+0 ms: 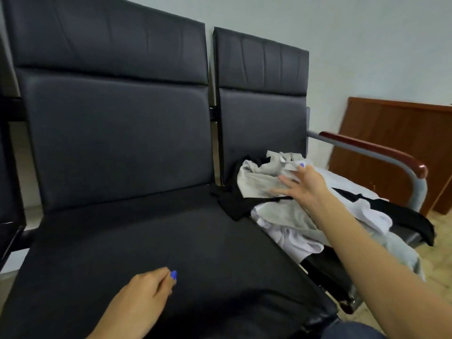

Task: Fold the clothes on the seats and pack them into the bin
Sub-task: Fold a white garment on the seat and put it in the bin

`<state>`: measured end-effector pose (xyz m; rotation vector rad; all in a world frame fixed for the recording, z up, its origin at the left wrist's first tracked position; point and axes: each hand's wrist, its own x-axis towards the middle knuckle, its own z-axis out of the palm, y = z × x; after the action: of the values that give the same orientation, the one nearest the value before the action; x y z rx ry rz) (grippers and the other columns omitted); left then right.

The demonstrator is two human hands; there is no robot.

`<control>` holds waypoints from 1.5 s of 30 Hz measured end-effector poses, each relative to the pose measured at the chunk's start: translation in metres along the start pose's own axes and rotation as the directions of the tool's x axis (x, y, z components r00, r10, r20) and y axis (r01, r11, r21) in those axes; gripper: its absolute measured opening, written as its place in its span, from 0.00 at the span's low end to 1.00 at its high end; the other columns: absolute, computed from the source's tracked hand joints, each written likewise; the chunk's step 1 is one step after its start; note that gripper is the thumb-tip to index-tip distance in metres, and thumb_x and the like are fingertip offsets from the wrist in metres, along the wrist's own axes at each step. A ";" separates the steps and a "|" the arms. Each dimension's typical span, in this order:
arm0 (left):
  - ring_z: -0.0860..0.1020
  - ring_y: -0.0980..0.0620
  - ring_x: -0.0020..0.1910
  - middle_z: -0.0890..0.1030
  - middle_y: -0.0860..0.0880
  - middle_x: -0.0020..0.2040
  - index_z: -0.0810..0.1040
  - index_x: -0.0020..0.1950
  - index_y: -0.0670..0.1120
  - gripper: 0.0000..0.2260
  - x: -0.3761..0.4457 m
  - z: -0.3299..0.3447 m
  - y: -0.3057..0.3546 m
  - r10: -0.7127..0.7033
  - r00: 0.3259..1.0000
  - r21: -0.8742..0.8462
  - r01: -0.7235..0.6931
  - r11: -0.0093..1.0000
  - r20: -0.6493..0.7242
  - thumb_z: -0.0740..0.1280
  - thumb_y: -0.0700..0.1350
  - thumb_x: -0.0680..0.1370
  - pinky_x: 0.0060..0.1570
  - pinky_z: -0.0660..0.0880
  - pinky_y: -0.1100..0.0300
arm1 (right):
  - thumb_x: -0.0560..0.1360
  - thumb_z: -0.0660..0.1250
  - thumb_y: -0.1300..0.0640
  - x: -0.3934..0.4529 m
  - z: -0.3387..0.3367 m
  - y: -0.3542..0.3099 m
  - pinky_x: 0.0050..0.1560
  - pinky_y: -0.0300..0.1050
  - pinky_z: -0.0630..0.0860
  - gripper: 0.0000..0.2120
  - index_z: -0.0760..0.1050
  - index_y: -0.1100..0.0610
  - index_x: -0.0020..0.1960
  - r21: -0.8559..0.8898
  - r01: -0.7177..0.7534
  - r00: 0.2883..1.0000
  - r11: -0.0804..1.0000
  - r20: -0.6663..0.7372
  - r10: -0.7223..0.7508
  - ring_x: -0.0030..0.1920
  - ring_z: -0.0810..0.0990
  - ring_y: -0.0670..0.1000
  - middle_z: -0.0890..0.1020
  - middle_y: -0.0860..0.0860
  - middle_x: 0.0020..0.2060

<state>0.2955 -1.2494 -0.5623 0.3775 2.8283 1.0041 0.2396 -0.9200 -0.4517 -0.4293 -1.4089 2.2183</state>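
A heap of unfolded clothes lies on the right-hand seat: a grey garment on top, black pieces under and beside it, white ones toward the front. My right hand reaches over the heap with its fingers spread and straight, fingertips touching the grey garment. My left hand hovers low over the middle seat, fingers loosely curled and holding nothing. No bin is in view.
The black padded seats stand in a row against a pale wall. A metal armrest with a wooden top closes the right end. A brown wooden panel leans behind it. Tiled floor shows at the right.
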 end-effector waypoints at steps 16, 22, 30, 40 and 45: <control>0.80 0.40 0.45 0.81 0.34 0.48 0.78 0.57 0.31 0.13 -0.001 -0.029 -0.025 -0.422 0.856 -0.832 0.450 0.325 0.298 0.65 0.37 0.75 0.48 0.73 0.50 | 0.81 0.60 0.52 -0.148 0.056 0.080 0.53 0.28 0.64 0.19 0.68 0.54 0.71 -0.675 0.697 0.267 0.240 0.556 0.787 0.62 0.71 0.49 0.75 0.53 0.65; 0.80 0.40 0.44 0.83 0.35 0.46 0.80 0.52 0.35 0.08 0.002 -0.030 -0.035 -0.553 0.825 -0.783 0.418 0.460 0.116 0.63 0.35 0.78 0.45 0.76 0.52 | 0.79 0.63 0.51 -0.118 0.041 0.116 0.68 0.44 0.62 0.29 0.55 0.49 0.76 -0.656 0.744 0.388 0.123 0.575 0.721 0.66 0.65 0.51 0.63 0.53 0.70; 0.78 0.40 0.49 0.79 0.37 0.55 0.75 0.60 0.37 0.11 0.011 -0.037 -0.062 -0.676 0.717 -0.776 0.325 0.540 -0.170 0.64 0.37 0.78 0.49 0.74 0.51 | 0.76 0.64 0.47 -0.095 0.046 0.140 0.41 0.43 0.70 0.11 0.67 0.51 0.40 -0.692 0.719 0.423 0.065 0.509 0.749 0.40 0.73 0.52 0.73 0.50 0.40; 0.57 0.51 0.75 0.61 0.54 0.75 0.61 0.75 0.54 0.46 -0.002 -0.034 -0.043 0.053 0.968 0.215 0.000 0.977 -0.244 0.56 0.76 0.62 0.73 0.51 0.53 | 0.78 0.56 0.37 -0.122 0.060 0.117 0.32 0.29 0.65 0.27 0.71 0.47 0.24 -0.761 0.617 0.221 0.200 0.412 0.884 0.25 0.71 0.37 0.70 0.38 0.19; 0.69 0.53 0.68 0.66 0.54 0.72 0.44 0.78 0.51 0.38 -0.001 -0.016 -0.050 -0.027 0.994 0.569 0.083 0.818 -0.106 0.62 0.57 0.76 0.59 0.67 0.59 | 0.75 0.47 0.29 -0.105 0.046 0.118 0.34 0.40 0.77 0.33 0.74 0.56 0.51 -0.771 0.636 0.392 -0.046 0.271 0.879 0.36 0.78 0.54 0.73 0.49 0.37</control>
<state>0.2832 -1.2966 -0.5815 0.2976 3.1564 0.1250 0.2784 -1.0541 -0.5378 0.5308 -3.8883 0.4584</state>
